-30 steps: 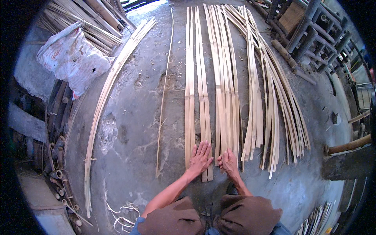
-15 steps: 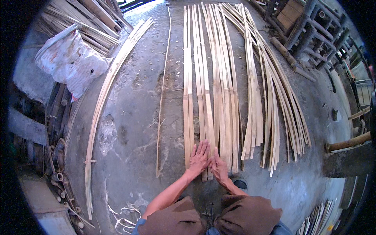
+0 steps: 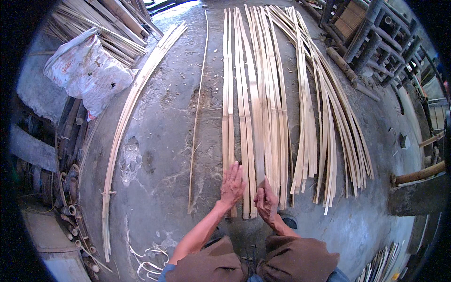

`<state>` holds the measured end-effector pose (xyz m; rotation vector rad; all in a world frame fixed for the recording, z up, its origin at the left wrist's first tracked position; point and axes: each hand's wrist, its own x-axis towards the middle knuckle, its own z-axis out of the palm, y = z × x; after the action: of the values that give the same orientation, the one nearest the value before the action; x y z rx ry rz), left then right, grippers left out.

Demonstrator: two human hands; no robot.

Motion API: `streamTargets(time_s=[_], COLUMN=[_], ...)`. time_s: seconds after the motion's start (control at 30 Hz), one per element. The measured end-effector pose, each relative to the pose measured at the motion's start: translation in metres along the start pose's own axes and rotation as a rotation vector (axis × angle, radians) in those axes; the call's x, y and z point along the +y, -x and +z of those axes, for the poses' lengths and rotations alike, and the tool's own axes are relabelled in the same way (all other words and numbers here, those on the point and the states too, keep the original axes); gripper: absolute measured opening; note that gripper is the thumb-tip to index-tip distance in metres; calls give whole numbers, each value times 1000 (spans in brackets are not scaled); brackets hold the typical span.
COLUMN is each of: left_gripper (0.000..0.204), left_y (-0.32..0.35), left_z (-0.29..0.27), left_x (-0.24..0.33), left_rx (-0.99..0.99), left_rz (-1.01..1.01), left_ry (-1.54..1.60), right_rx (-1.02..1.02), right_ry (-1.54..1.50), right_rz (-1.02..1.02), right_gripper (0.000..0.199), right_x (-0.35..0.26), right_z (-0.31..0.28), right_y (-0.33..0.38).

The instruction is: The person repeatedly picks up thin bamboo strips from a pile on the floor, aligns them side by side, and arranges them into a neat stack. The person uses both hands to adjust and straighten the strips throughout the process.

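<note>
A: What do the two hands rest on?

B: The left hand (image 3: pixel 232 184) lies palm down, fingers spread flat and apart, on the near ends of the bamboo strips (image 3: pixel 244 117) laid side by side on the concrete floor (image 3: pixel 159 155). It grips nothing. The right hand (image 3: pixel 266 201) sits just beside it, its fingers drawn together around the near end of one strip (image 3: pixel 260 141) in the same row, thumb and forefinger pinching it.

A: Where do the strips lie?

B: They run lengthwise away from the person, from just ahead of the knees to the far edge of the floor, flat and nearly parallel. To their right a looser fan of bamboo strips (image 3: pixel 329 122) overlaps and splays outward at its near end.

A: And to the left of the hands?

B: A single thin sliver (image 3: pixel 197 117) lies alone on the floor, well apart from the row. Further left a long curved bundle of strips (image 3: pixel 127 122) arcs from the far floor toward the near left edge.

A: What surrounds the working area?

B: A white sack (image 3: pixel 84 70) rests at the upper left against a heap of split bamboo (image 3: pixel 94 23). Short bamboo tube sections (image 3: pixel 70 207) lie along the left edge. A bamboo frame (image 3: pixel 371 33) stands at the upper right, and a round pole (image 3: pixel 418 174) juts in at the right. White curled shavings (image 3: pixel 150 256) lie by the left knee.
</note>
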<state>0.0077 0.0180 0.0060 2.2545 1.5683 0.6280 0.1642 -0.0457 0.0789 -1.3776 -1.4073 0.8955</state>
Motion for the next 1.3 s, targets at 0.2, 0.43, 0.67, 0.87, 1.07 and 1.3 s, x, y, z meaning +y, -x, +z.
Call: streamTargets(time_s=[0.2,0.43,0.67,0.87,1.07,1.3], left_gripper=[65,63,62,64,63,55], left_y=[-7,-5,-14,-16,-14,-10], left_z=[-9,5,9,12,8,3], left_x=[-30,-35,-39,-45,-45,-56], left_rx=[-16,7,-47,23,23,-20], left_rz=[-31,-55,-84,-80,-74,-79], left_ry=[-159,-247,-301,-204,-195,-225], right_rx=[-12,-125,-268,-153,-186,-347], right_ry=[-126,-239,-223,-173,-90,4], right_rz=[204,459,442,335,347,300], right_gripper=[51,55,56,55,56,62], right_x=[6,22,-16,9,26,43], right_z=[19,49,61,65,64,74], right_y=[-6,-3,6,25,29,26])
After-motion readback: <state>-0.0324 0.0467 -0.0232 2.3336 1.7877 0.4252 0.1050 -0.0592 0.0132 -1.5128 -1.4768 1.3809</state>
